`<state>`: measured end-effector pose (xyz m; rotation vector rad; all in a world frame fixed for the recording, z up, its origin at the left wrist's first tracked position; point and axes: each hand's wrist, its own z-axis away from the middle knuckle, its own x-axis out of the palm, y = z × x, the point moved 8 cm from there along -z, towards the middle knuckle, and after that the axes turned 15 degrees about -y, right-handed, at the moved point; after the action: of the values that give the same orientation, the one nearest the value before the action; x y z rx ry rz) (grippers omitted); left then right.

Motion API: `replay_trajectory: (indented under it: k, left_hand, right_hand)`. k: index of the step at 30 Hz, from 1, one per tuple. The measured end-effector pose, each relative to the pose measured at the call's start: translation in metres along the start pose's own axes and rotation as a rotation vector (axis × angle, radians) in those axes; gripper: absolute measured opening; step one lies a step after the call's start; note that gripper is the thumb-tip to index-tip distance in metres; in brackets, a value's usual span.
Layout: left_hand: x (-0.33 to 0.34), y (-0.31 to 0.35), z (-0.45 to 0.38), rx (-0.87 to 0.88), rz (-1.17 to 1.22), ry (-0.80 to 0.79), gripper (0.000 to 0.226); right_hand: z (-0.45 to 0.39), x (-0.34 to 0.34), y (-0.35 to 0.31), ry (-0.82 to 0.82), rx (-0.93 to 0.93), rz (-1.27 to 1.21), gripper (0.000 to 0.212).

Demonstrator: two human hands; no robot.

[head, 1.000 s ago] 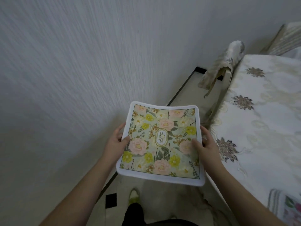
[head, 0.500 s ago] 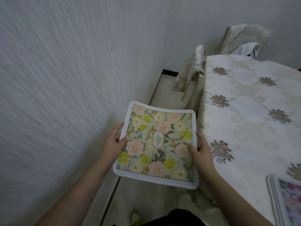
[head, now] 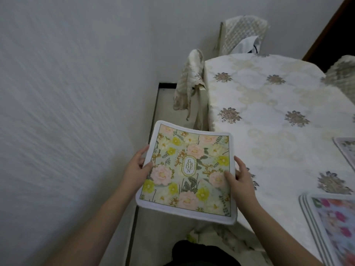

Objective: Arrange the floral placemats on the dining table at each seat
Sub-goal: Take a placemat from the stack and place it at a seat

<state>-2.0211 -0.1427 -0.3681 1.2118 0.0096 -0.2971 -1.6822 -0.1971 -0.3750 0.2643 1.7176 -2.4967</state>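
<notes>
Soft, cloth-like and rimmed in white, the floral placemat [head: 189,172] is held in the air by both hands, near the viewer and just left of the desk [head: 272,104], its right edge overlapping the desk's near-left border in this view. It is pinched at its two side edges: the left hand [head: 135,170] has its thumb curled onto the printed face with the fingers hidden beneath, and the right hand [head: 240,178] likewise has its thumb on top and the fingers [head: 240,163] wrapped at the right rim. The mat bows slightly between the two grips (it looks limp), so a corner could be folded under or dragged on the embroidered cloth when it is laid down. Further right, a stack of colourful mats [head: 332,225] lies at the desk's near edge; it could be nudged if the mat is swung wide. Beyond, covered chairs [head: 189,79] stand against the desk's far-left side, marking seats not yet served.
</notes>
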Motion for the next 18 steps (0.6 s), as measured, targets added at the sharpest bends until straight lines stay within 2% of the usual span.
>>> replay_trajectory:
  k: [8, 18]
  left_hand:
    - [0.035, 0.049, -0.083, 0.013, -0.112, -0.111, 0.060]
    - [0.088, 0.078, -0.145, -0.011, -0.138, -0.294, 0.060]
  right_hand:
    - [-0.054, -0.047, -0.011, 0.100, -0.004, -0.038, 0.054]
    - [-0.066, -0.094, 0.001, 0.212, 0.041, -0.129, 0.054]
